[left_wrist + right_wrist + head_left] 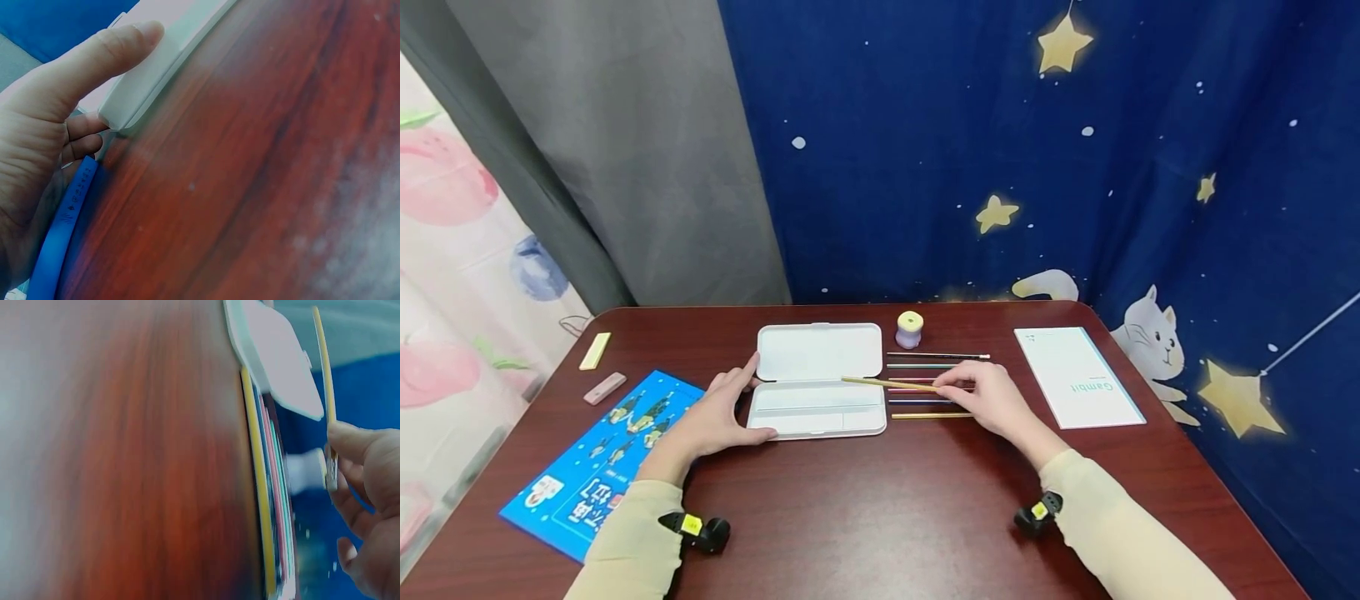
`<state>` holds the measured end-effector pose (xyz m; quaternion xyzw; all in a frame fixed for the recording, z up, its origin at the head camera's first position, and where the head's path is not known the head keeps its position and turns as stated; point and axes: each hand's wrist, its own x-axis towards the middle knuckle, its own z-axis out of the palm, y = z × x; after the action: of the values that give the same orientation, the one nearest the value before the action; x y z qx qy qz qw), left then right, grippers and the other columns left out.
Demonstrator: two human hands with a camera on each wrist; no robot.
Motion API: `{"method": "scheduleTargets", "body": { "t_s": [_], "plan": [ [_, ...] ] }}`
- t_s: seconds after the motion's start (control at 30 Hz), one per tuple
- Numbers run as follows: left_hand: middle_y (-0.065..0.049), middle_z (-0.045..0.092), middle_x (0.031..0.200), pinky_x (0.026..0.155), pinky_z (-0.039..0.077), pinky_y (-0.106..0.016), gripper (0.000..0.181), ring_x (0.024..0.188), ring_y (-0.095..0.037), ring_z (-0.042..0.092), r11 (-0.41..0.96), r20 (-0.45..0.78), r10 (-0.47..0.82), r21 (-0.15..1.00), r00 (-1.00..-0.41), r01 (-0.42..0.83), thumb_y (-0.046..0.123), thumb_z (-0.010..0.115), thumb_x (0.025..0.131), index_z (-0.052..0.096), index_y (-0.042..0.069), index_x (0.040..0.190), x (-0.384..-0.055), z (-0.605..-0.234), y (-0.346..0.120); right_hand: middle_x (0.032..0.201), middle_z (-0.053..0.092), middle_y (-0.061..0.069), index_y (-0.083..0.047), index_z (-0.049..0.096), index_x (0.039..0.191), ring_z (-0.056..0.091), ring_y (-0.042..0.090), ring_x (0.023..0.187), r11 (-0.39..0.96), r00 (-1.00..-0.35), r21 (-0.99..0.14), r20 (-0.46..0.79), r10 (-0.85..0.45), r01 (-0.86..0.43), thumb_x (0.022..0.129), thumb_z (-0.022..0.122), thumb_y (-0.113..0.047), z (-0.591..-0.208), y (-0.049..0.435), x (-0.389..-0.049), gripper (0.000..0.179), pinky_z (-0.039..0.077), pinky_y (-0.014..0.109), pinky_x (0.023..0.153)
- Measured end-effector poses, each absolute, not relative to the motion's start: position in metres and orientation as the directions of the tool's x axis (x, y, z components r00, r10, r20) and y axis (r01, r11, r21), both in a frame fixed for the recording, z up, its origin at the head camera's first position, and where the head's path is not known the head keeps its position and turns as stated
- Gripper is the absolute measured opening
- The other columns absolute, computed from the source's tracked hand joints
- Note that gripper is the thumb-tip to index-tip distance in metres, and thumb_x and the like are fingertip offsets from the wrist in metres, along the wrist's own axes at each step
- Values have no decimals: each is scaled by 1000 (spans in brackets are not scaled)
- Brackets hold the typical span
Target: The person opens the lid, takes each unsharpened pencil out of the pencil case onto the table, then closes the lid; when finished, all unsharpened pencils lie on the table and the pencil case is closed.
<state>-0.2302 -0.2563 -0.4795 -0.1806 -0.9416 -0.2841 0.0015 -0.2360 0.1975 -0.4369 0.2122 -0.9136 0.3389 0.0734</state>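
A white pencil case [820, 350] lies open on the table, its lid folded back and its divided tray [801, 421] nearer the person. My left hand [718, 421] holds the case at its left side. In the left wrist view the thumb [119, 50] lies on the case's near corner, with fingers curled at its side. My right hand [988, 398] pinches a yellow pencil [876, 382] near one end. The pencil's other end points left, over the right part of the case. Several pencils [928, 416] lie side by side right of the case, partly hidden by my right hand.
A small purple-and-yellow, spool-shaped object [909, 331] stands behind the pencils. At right lies a white notebook [1075, 375]. A blue book [625, 442] lies under the left forearm, with a pink eraser [605, 388] and a pale yellow bar [595, 351] beyond it.
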Motion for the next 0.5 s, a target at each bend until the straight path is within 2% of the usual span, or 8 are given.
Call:
{"method": "scheduleTargets", "body": {
  "t_s": [0.23, 0.5],
  "plan": [
    [-5, 52, 143, 98, 49, -57, 130, 130, -26, 38, 769, 102, 341, 541, -935, 339, 70, 82, 77, 8, 19, 170, -230, -481, -257, 98, 75, -15, -25, 84, 101, 66, 9, 92, 651, -902, -631, 218, -374, -422, 94, 80, -23, -443, 239, -228, 8, 54, 31, 82],
    [-4, 52, 141, 98, 49, -56, 131, 129, -26, 38, 774, 105, 338, 534, -935, 340, 69, 83, 76, 8, 19, 170, -231, -482, -256, 100, 75, -15, -27, 84, 101, 67, 8, 94, 681, -913, -615, 187, -363, -397, 93, 81, -21, -454, 267, -221, 10, 55, 35, 89]
  ]
}}
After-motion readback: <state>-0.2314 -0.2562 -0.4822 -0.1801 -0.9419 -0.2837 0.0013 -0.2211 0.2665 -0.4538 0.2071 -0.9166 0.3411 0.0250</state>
